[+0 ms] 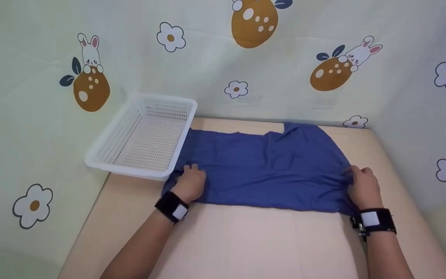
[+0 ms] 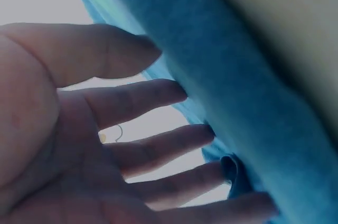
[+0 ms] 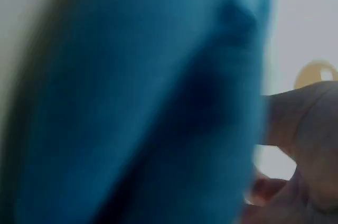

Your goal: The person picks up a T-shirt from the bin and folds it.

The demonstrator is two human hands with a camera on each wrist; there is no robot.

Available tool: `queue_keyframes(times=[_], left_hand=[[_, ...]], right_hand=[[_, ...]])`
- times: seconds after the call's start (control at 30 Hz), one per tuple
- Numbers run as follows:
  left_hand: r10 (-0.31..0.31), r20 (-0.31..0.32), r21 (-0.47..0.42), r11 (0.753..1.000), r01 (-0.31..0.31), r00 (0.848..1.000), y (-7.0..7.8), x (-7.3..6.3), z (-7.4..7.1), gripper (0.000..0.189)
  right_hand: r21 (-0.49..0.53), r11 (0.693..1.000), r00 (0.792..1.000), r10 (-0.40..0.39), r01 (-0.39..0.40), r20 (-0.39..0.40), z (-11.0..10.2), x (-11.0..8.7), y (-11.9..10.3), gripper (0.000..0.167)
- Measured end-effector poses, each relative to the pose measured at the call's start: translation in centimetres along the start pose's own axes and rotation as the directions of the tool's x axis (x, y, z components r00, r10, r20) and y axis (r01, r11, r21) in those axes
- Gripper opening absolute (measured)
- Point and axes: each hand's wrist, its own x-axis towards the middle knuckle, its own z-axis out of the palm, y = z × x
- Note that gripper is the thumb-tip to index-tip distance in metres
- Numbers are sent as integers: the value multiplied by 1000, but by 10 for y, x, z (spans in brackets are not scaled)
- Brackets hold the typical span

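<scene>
A wrinkled blue cloth (image 1: 254, 166), which looks like a garment, lies spread across the table, its long side running left to right. My left hand (image 1: 191, 183) is at its near left end. In the left wrist view the fingers (image 2: 153, 147) of that hand are fairly straight, with their tips against a rolled fold of the cloth (image 2: 227, 81). At the right end, my right hand (image 1: 364, 188) pinches the cloth's edge, and creases run toward it. Blurred cloth (image 3: 142, 102) hides most of the right fingertips in the right wrist view; the thumb (image 3: 288, 115) shows beside it.
To the left stands a white perforated plastic basket (image 1: 149, 139) with nothing in it, its right rim overlapping the cloth's left end in view. The pale tabletop (image 1: 261, 240) extends toward me. Printed fabric walls (image 1: 203, 66) with rabbits and flowers enclose the back and sides.
</scene>
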Motion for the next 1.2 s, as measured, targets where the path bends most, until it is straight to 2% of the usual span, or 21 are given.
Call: queue_keyframes(times=[0.03,0.1,0.17,0.23,0.3,0.37,0.47,0.63,0.7,0.83,1.0,1.2], left_hand=[[9,17,-22,1000,-8,1000,1,0,-1,20],[50,38,-67,997,-48,998,1,1,-2,26],[101,65,-114,989,-93,993,2,3,-2,33],[123,104,-157,982,-106,987,2,4,-1,43],[103,159,-186,980,-73,982,2,5,-1,58],[73,209,-173,984,-37,975,3,6,-1,67],[21,250,-164,986,21,968,3,8,-3,76],[-7,281,-190,980,63,960,4,8,-6,86],[-9,283,-203,977,69,959,4,4,-6,88],[-7,283,-221,973,72,959,5,-9,-5,88],[3,279,-240,969,67,960,9,-29,-5,87],[12,271,-238,970,55,963,15,-44,-4,85]], right_hand=[[-14,999,999,-30,30,-31,3,-2,-5,33],[-2,994,994,-106,106,-21,9,-6,-19,30],[39,982,979,-188,185,74,15,-7,-35,29],[74,970,943,-244,233,225,20,-8,-46,38],[69,969,901,-247,238,357,23,-8,-52,53],[35,972,873,-224,232,433,25,-7,-54,64],[-1,981,854,-166,192,494,22,-5,-52,77],[-11,987,811,-127,162,570,15,-8,-49,98],[-11,986,803,-131,169,582,12,-13,-49,101],[-26,984,801,-126,173,586,7,-30,-49,102],[-47,990,800,-81,135,594,1,-53,-50,104],[-60,993,790,-42,99,612,-6,-72,-54,105]])
